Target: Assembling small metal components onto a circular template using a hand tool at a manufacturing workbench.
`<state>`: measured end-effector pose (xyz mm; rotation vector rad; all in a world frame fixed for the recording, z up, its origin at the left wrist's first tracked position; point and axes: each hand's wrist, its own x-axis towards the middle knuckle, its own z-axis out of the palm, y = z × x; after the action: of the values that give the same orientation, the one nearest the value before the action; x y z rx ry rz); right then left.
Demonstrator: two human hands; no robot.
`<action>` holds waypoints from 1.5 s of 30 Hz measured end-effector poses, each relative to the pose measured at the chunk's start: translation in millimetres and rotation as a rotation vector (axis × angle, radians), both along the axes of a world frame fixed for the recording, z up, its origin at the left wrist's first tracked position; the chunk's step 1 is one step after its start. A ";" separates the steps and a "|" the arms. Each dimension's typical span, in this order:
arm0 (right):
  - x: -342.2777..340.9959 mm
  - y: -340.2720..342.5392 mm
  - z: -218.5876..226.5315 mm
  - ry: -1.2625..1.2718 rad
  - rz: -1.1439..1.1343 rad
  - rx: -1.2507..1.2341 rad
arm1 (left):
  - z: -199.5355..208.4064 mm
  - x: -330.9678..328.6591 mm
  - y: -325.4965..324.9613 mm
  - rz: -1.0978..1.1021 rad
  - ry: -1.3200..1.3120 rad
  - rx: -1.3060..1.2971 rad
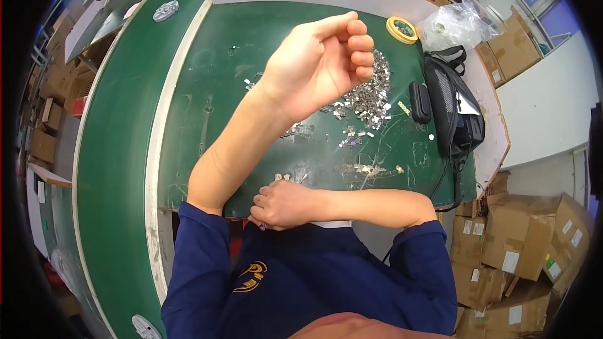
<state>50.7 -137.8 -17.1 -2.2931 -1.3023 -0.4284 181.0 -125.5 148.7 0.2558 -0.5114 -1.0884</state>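
Observation:
My left hand is raised over the far middle of the green table. Its fingers curl inward, with the thumb against the index finger, and nothing shows in the bare palm. Partly behind it lies a heap of small silvery metal pieces, with loose ones scattered nearby. My right hand is at the table's near edge, in front of my body, its fingers curled closed. Something small and purplish shows below those fingertips, too small to name. A few small pale pieces lie just beyond its knuckles.
A black bag and a black case lie at the right side. Behind them are a yellow ring-shaped roll and a clear plastic bag. A green conveyor belt runs along the left. Cardboard boxes are stacked at right.

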 end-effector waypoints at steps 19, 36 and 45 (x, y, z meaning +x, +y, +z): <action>0.5 -1.3 0.9 -0.011 -0.020 -0.032 | -8.3 -6.5 -13.2 -0.187 -0.133 0.112; 1.7 -6.1 10.9 -0.101 -0.017 -0.023 | 1.1 -15.7 -9.6 -0.165 -0.212 0.150; -4.4 -90.2 153.8 -0.596 -0.099 0.627 | 9.3 -21.7 7.7 0.019 -0.557 -0.002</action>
<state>46.3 -228.1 136.7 -1.7450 -1.0770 -1.4129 159.2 -117.8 158.1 0.5676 -1.0027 -0.9935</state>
